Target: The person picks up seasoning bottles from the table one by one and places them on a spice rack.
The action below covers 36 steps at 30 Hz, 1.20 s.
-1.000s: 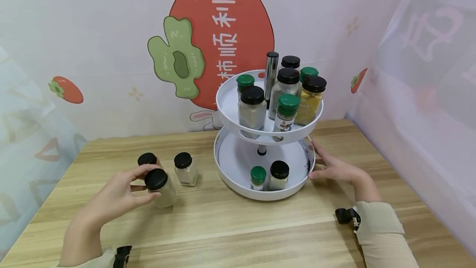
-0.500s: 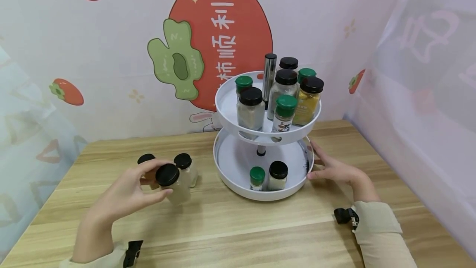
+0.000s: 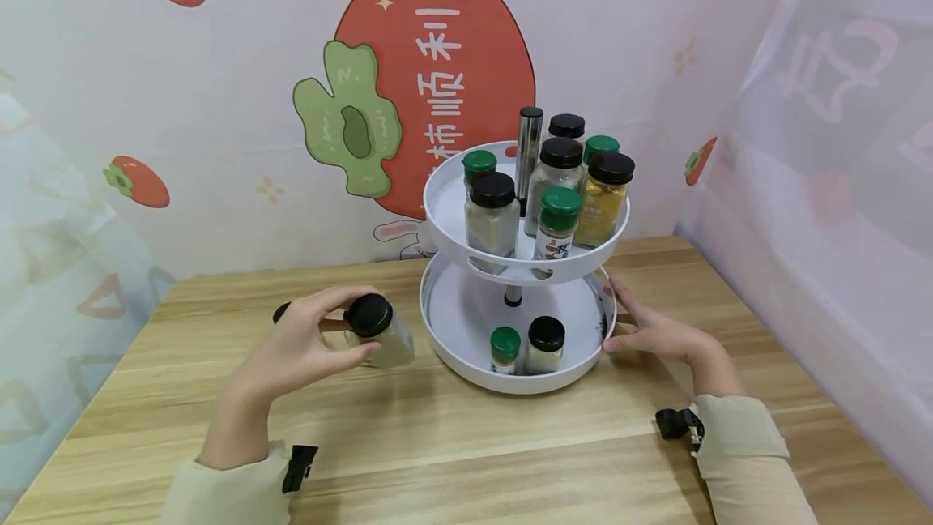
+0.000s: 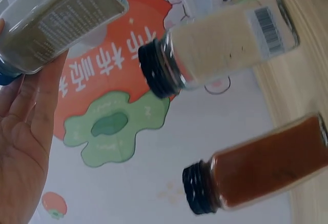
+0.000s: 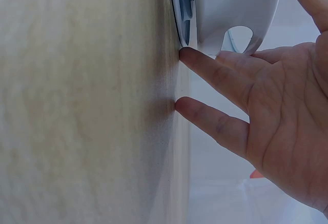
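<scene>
My left hand (image 3: 291, 355) grips a spice jar (image 3: 392, 344) near its black lid, tilted, just left of a white two-tier rack. Grey-brown powder fills this jar (image 4: 66, 21) in the left wrist view. Two other jars stand near that hand: one of beige powder (image 4: 220, 44) and one of red-brown powder (image 4: 271, 162); the hand mostly hides them from the head. My right hand (image 3: 656, 339) touches the right rim of the rack's lower tier (image 3: 462, 306). Its fingers (image 5: 220, 80) are spread and fairly straight in the right wrist view.
The upper tier (image 3: 455, 241) carries several black- and green-lidded jars around a metal post (image 3: 529, 152). On the lower tier, a small green-lidded bottle (image 3: 504, 351) and a black-lidded jar (image 3: 546, 344) stand at the front. Behind the wooden table (image 3: 466, 460) hangs a printed cloth (image 3: 240, 47).
My left hand has carried the jar rightward and slightly away from me, toward the rack, now covering the jars behind it. My right hand has stayed at the lower tier's rim.
</scene>
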Tool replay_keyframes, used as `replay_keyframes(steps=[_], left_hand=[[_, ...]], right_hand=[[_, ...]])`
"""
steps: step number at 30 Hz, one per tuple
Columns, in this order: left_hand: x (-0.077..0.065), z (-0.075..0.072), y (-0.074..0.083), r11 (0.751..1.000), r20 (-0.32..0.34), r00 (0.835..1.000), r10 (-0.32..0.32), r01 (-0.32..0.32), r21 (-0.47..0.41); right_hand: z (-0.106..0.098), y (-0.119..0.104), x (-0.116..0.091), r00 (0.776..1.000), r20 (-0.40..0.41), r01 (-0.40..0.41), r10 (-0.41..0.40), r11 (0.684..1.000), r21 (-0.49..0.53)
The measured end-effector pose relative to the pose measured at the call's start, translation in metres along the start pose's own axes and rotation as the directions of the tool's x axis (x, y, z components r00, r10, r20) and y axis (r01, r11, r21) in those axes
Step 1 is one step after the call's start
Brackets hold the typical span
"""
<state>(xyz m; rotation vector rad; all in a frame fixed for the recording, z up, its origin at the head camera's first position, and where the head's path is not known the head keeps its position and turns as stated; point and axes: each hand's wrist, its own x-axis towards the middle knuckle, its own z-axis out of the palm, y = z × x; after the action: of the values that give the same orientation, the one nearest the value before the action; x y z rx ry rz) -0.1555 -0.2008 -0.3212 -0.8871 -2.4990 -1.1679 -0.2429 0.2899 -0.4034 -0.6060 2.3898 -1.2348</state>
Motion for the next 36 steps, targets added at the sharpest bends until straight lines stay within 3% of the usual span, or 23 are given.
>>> replay_keyframes(steps=[8,18,30,36], left_hand=[[0.018,0.022,-0.004,0.999,-0.030,0.999,-0.033,0.034,0.010],[0.040,0.044,-0.010,0.996,0.038,0.997,-0.064,0.066,-0.055],[0.055,0.066,-0.031,0.989,-0.083,0.988,-0.131,0.124,-0.081],[0.058,0.074,-0.038,0.986,-0.103,0.983,-0.154,0.146,-0.077]], right_hand=[[0.001,0.000,0.000,1.000,-0.005,0.000,0.000,1.000,0.000],[0.000,0.001,0.000,1.000,-0.004,0.000,0.000,1.000,-0.003],[0.001,0.002,0.000,1.000,-0.003,-0.002,0.002,1.000,0.000],[0.001,0.003,0.001,1.000,-0.002,0.011,-0.011,1.000,-0.004]])
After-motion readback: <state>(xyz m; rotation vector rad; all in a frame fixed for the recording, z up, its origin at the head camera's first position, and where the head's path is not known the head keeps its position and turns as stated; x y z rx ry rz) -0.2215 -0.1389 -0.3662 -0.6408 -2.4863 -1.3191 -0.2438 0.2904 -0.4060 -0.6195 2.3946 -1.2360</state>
